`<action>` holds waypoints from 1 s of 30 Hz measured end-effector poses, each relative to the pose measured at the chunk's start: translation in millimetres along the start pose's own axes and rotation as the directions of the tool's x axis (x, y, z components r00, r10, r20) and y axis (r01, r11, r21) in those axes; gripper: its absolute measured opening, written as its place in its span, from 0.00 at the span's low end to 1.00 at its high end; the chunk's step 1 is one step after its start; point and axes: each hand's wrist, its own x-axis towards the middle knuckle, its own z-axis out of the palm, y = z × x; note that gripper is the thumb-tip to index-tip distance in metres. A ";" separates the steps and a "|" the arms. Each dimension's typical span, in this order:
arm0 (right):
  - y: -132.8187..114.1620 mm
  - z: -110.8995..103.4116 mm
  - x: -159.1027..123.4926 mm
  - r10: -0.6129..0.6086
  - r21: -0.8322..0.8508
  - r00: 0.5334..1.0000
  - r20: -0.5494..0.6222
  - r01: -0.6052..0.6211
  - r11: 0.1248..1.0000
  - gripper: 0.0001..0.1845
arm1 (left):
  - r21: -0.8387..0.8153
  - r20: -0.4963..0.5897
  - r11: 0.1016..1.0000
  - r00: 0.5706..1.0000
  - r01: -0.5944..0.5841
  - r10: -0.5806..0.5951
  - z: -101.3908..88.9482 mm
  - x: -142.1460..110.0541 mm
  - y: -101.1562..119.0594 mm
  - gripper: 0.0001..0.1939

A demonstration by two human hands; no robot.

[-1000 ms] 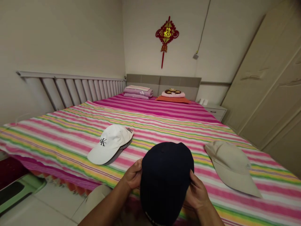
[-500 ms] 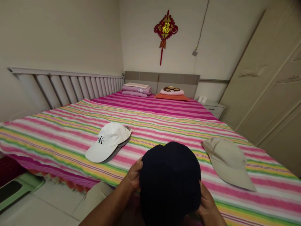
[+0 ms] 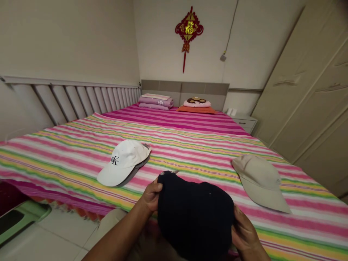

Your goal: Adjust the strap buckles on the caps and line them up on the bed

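A dark navy baseball cap [image 3: 195, 214] is held between my hands over the near edge of the bed. My left hand [image 3: 152, 194] grips its left side, thumb on the outside. On the right side, my right hand [image 3: 243, 230] is closed on the cap, with some fingers hidden behind it. A metal clasp shows at the cap's upper left edge. To the left lies a white cap [image 3: 126, 161] with black letters, its brim toward the near left. A beige cap [image 3: 259, 181] rests on the right, brim pointing to the near right.
The striped bedspread [image 3: 81, 152] covers the bed. Folded purple bedding [image 3: 155, 102] and a pink folded item [image 3: 197, 103] sit by the headboard [image 3: 160, 87]. A white nightstand [image 3: 244, 122] and wardrobe [image 3: 296, 90] stand right; a green stool [image 3: 27, 215] stands at the lower left.
The navy cap has tilted and turned between my hands, so its upper left edge and metal clasp now show. My right hand is more visible. The other two caps stay on the bed.
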 end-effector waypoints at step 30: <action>-26.1 33.9 -29.7 -0.033 -0.193 0.968 0.249 0.083 0.978 0.10 | 0.606 -0.145 0.759 0.972 0.237 -0.188 70.1 12.9 26.1 0.10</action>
